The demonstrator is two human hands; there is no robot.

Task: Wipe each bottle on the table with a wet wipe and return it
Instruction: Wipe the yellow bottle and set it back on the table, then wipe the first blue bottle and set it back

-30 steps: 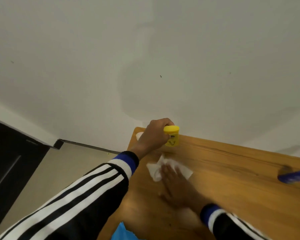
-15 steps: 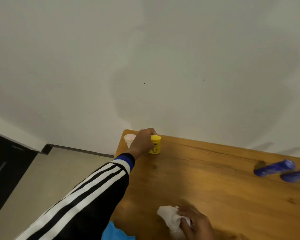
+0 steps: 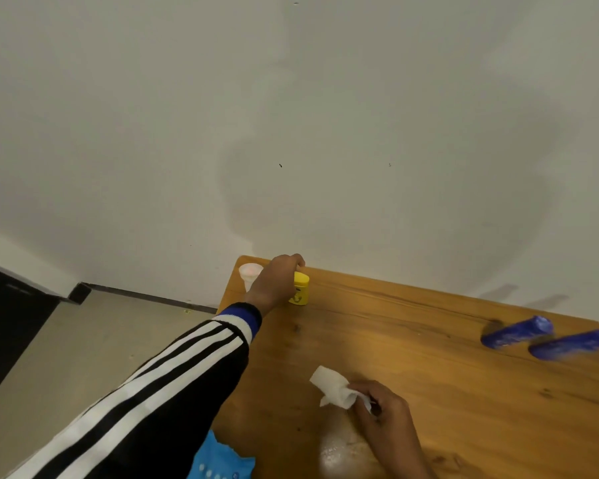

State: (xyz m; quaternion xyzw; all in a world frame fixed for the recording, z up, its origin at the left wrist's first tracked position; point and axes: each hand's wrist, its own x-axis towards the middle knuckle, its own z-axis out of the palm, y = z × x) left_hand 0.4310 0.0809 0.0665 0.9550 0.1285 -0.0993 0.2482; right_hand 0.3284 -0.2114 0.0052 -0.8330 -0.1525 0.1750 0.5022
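- Right now the left hand (image 3: 274, 283) reaches to the far left corner of the desk (image 3: 412, 357), fingers curled round the yellow bottle (image 3: 301, 289); its grip wraps the bottle from the left and over the top.
- Yellow bottle stands upright on the desk, close to the wall edge, just beside a small clear cup (image 3: 250, 275), which sits to its left, partly hidden behind the hand. Whether bottle and cup touch: can't tell.
- Right hand (image 3: 386, 414) is at the near edge of the desk, grip pinching a crumpled white wet wipe (image 3: 336, 390) that sticks out to the upper left of the fingers.
- Key relation: the held bottle lies well apart from the wipe, up and to the left of it, w/ its long axis vertical. The left hand is the nearer one and is on it.
- Two blue bottles (image 3: 547, 337) lie on their sides at the far right of the desk, just beside each other, long axes running roughly left-right, slightly tilted. The right hand is nearer to them; they're somewhat blurred.
- Judgement: the yellow bottle looks parked in its spot, so the step is prob. the return, w/ the blue pair likely next.
- A blue wipe pack (image 3: 218, 461) shows at the bottom edge, near the left sleeve (image 3: 173, 385).
- A pale wet-looking sheen marks the wood below the right hand.
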